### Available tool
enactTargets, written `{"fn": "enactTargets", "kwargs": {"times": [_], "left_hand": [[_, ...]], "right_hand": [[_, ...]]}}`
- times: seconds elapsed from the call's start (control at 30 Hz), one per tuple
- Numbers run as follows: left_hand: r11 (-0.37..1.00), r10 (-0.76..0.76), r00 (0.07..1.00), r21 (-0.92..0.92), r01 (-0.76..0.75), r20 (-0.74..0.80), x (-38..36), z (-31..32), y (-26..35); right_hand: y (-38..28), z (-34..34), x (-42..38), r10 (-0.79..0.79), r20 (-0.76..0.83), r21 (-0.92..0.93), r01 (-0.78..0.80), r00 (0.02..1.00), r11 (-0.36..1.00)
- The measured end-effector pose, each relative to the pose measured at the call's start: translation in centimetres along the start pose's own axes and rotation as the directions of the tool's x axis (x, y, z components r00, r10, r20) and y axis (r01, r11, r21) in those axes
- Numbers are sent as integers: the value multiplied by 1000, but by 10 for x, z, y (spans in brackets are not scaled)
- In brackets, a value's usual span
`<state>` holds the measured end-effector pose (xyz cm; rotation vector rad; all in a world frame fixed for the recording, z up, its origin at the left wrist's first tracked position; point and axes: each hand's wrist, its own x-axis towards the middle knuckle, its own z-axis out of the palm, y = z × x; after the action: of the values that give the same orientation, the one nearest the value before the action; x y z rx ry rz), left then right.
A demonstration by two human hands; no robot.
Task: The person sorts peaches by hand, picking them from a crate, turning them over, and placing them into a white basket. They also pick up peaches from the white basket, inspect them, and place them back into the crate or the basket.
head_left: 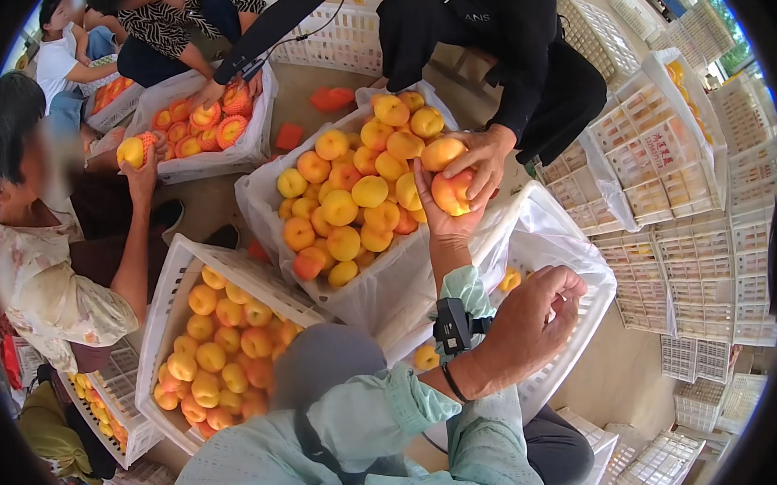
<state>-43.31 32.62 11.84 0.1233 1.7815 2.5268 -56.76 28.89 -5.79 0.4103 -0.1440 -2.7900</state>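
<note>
My right hand [447, 212] is raised over the edge of the middle crate, fingers wrapped against a red-orange peach [452, 191]. A co-worker's hand [488, 160] reaches down onto the same peach, and a yellow peach [443, 153] sits just above it by that hand. My left hand [526, 330] hangs over the right-hand lined crate [593, 284], its fingers curled with nothing visible in them. That crate holds a few peaches [426, 358], partly hidden by my arms. Many yellow-orange peaches [340, 207] fill the middle lined crate [259, 202].
Another full crate [158, 318] stands at lower left. At upper left a crate [258, 139] holds peaches in red foam nets. A co-worker on the left holds a netted peach [131, 152]. Stacked crates [657, 151] line the right side.
</note>
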Motion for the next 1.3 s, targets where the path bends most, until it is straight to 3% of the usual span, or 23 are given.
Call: {"fn": "enactTargets", "kwargs": {"times": [0.07, 0.13, 0.2, 0.3, 0.33, 0.37, 0.57, 0.83, 0.97, 1.2, 1.27, 1.3], "left_hand": [[999, -19, 1000, 38, 19, -1, 0, -2, 3], [991, -102, 995, -85, 101, -3, 0, 0, 1], [980, -64, 997, -192, 55, -39, -1, 0, 2], [973, -52, 993, -230, 25, -110, 0, -3, 11], [965, -53, 987, -264, 11, -153, 1, -2, 12], [964, -61, 988, -264, 22, -141, 1, -3, 12], [969, -20, 982, -244, -27, -189, 1, -6, 6], [970, -60, 986, -243, 21, -154, 0, -2, 4], [980, -84, 993, -188, 68, -82, -2, -2, 0], [985, -90, 992, -154, 77, -84, -3, -3, -1], [984, -102, 989, -157, 84, -106, -2, -4, -2], [983, -110, 988, -158, 93, -108, -1, -4, -2]], "right_hand": [[4, 7, -6, 58, 65, 10, -58, 996, 998], [8, 3, -3, 66, 141, 13, -69, 988, 998], [15, 18, -12, 119, 174, 124, -142, 977, 982], [32, 13, -12, 81, 217, 153, -115, 973, 981], [44, 11, -10, -22, 285, -106, 54, 958, 993], [47, 10, -10, -94, 371, -343, 231, 924, 910], [38, 23, 2, -16, 308, -41, 30, 951, 999], [19, 37, 4, 8, 305, 86, -36, 952, 996], [13, 42, 9, 13, 308, 101, -47, 951, 994], [2, 57, 17, 36, 358, 102, -78, 933, 992], [-1, 59, 15, 70, 416, 41, -95, 907, 995], [-4, 58, 9, 105, 379, -168, -44, 919, 985]]}}
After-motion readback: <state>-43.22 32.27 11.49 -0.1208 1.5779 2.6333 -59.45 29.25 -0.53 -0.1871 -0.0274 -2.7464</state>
